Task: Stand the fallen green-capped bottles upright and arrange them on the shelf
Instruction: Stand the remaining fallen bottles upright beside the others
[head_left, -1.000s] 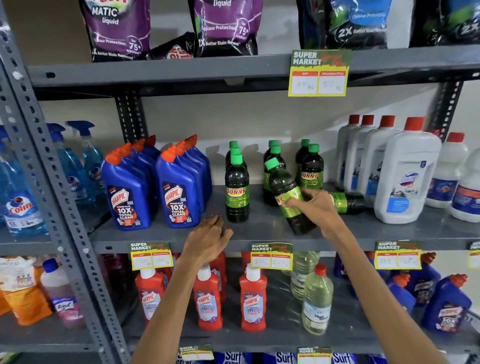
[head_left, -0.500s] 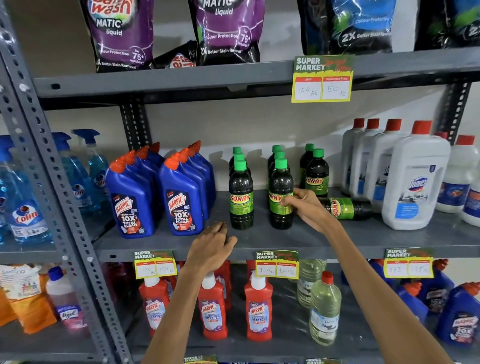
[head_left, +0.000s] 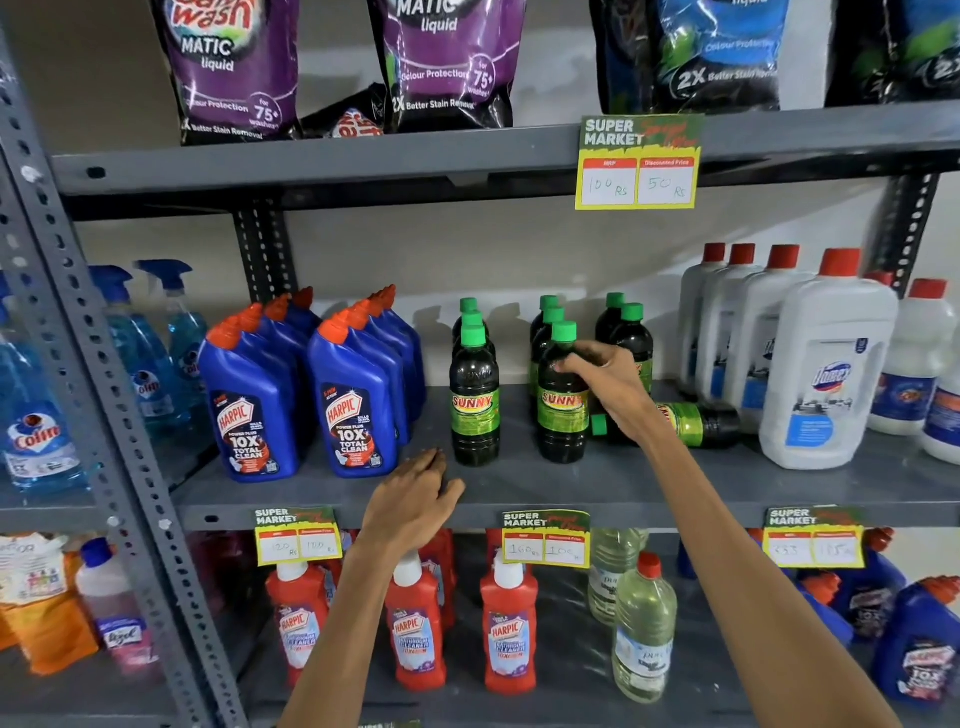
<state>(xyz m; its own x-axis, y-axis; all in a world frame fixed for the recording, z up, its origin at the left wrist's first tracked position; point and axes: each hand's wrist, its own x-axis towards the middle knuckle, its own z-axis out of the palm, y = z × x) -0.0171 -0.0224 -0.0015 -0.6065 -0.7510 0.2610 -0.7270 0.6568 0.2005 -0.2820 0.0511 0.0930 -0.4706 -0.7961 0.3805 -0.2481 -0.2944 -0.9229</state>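
Note:
Dark green-capped bottles stand in three short rows on the grey middle shelf (head_left: 675, 483). My right hand (head_left: 610, 387) curls its fingers around the shoulder of the upright front bottle of the middle row (head_left: 562, 421). Just behind my wrist, one fallen green-capped bottle (head_left: 698, 423) lies on its side with its cap pointing left. The left row's front bottle (head_left: 475, 410) stands free. The right row (head_left: 631, 338) holds two upright bottles. My left hand (head_left: 415, 499) rests on the shelf's front edge, fingers loosely apart, holding nothing.
Blue toilet-cleaner bottles (head_left: 353, 415) stand left of the green-capped rows. Large white red-capped bottles (head_left: 826, 374) stand close to the right of the fallen one. Price tags (head_left: 545, 540) hang on the shelf lip. Detergent pouches fill the shelf above, red bottles the one below.
The bottle my right hand held tilted a second ago now stands upright at the front of the middle row. My hand slid up from its label to its shoulder. My left hand stayed put.

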